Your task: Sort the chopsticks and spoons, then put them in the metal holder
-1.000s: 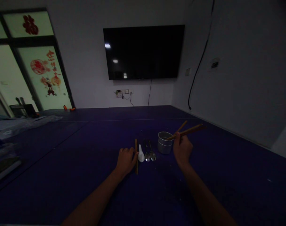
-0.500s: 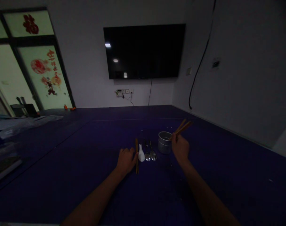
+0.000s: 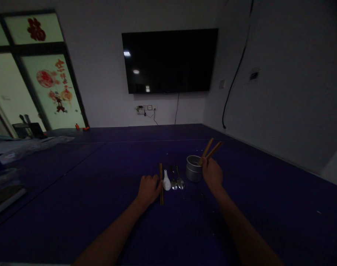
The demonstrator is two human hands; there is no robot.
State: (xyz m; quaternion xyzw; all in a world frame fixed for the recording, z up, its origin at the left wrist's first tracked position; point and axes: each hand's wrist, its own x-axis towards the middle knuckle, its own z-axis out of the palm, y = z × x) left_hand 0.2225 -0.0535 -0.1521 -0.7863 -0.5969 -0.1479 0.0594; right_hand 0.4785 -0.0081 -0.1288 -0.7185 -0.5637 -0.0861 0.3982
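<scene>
My right hand (image 3: 213,173) is closed around wooden chopsticks (image 3: 212,150) at the metal cup's right side. Their upper ends fan apart above the fist, and the lower ends reach into the mouth of the silver cup (image 3: 194,173). My left hand (image 3: 148,189) rests on the table, thumb apart from the fingers, its tip at a pair of chopsticks (image 3: 161,197) lying lengthwise. Just right of that pair lie a white soup spoon (image 3: 166,184), a metal spoon (image 3: 174,185) and another metal spoon (image 3: 181,183), side by side with handles pointing away from me.
The table (image 3: 124,221) has a dark blue-purple top that runs to the back wall. Clear plastic wrapping (image 3: 32,146) and a flat board-like item (image 3: 7,199) lie at the left. A television (image 3: 171,61) hangs on the wall, and a black cable (image 3: 235,79) dangles at the right.
The chopsticks in my right hand have swung more upright and spread wider apart at their tops. My left hand and the laid-out utensils keep their places.
</scene>
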